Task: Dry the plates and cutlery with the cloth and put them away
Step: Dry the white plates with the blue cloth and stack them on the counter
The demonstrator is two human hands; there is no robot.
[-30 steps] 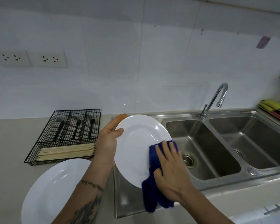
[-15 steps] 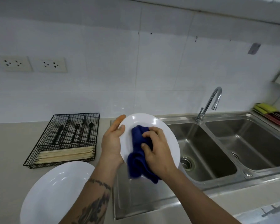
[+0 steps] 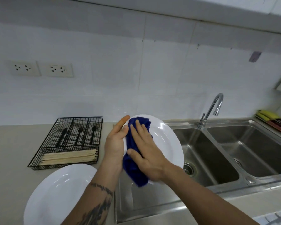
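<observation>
I am mid-drying: my left hand [image 3: 114, 143] grips the plate [image 3: 165, 142] rim, my right hand [image 3: 146, 151] presses the cloth [image 3: 133, 166] flat-fingered; next, probably wiping the remaining face.

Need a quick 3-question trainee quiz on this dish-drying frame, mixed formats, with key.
1. True or false: the blue cloth lies in the sink.
2. Which hand presses the cloth against the held plate? A) left hand B) right hand
3. Fill in: the second plate lies on the counter in front of the wire ____.

Key: 1 false; 2 B; 3 basket, the black one with cutlery and chopsticks.
</observation>
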